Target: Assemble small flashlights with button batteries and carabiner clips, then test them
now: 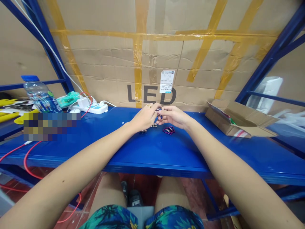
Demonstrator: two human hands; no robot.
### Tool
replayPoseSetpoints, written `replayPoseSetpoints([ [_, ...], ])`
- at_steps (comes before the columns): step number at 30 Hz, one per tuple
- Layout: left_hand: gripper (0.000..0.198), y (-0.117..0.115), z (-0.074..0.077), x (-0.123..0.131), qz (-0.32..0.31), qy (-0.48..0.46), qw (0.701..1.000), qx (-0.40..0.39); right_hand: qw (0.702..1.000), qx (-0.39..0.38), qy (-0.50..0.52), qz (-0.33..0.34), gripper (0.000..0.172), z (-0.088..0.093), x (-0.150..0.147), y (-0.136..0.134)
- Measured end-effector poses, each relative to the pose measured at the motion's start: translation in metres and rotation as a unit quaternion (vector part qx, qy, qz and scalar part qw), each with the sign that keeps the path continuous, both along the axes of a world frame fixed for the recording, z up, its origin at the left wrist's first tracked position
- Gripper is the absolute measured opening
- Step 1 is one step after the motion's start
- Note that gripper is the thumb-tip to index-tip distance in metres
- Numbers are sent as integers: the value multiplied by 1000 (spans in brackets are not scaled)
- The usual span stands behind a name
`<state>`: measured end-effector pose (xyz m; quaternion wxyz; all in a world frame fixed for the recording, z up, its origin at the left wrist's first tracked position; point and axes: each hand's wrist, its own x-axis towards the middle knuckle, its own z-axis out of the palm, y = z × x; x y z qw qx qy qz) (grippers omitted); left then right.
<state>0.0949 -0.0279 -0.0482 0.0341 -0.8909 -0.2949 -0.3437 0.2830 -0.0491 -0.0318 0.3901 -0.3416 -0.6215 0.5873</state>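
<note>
My left hand (148, 116) and my right hand (173, 116) meet above the blue shelf top. Between their fingertips is a small, shiny blue carabiner (161, 116), largely covered by the fingers. Both hands are closed on it. Just below my right hand lie magenta carabiners (169, 130), close together on the surface. Small round metal pieces (154, 125) sit under the hands, with more of them partly hidden beneath my left hand; their exact kind is too small to tell.
An opened cardboard box (234, 122) stands at the right. On the left are a blue-capped bottle (39, 93), a white power strip (98, 108) with plugs, and red cables (30, 157). Taped cardboard (107, 70) walls off the back, between blue metal posts (274, 52).
</note>
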Motion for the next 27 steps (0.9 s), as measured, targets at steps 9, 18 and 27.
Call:
replayPoseSetpoints([
  [9, 23, -3, 0, -3, 76, 81, 993, 33, 993, 79, -84, -16, 19, -1, 4, 1],
  [18, 18, -14, 1, -3, 96, 121, 987, -33, 935, 226, -255, -99, 9, -8, -3, 3],
  [27, 18, 2, -2, -2, 3, -65, 981, -184, 863, 371, -298, -170, 14, -10, -5, 5],
])
